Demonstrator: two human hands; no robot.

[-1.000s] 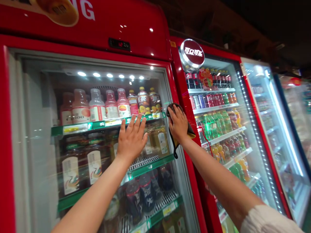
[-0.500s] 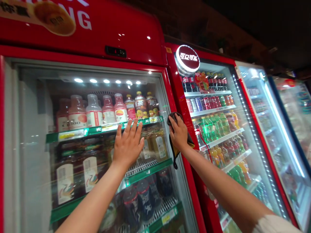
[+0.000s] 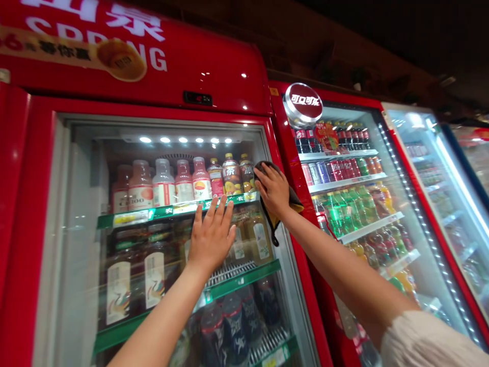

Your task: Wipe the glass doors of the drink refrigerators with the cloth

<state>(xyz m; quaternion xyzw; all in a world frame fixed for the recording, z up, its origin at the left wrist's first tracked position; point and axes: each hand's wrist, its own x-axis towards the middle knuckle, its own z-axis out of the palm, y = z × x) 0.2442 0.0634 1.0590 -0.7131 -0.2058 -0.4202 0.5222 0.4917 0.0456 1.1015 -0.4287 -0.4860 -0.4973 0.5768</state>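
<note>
A red drinks cooler with a closed glass door stands in front of me, bottles showing on its shelves. My left hand rests flat against the glass, fingers spread, holding nothing. At the right edge of the glass, my right hand presses a dark cloth with yellow edging against the door. Part of the cloth hangs down below the palm, with a dark loop at its end. Behind the glass, pink-capped bottles line the upper shelf, close to my left fingertips.
To the right stands a second red cooler with a round lit sign and rows of cans and bottles. More lit coolers recede beyond it. A small display panel sits above the near door.
The view has shifted left and up, showing more of the near cooler. My right hand and the cloth have moved from the red frame onto the glass edge. My left hand stays spread on the glass.
</note>
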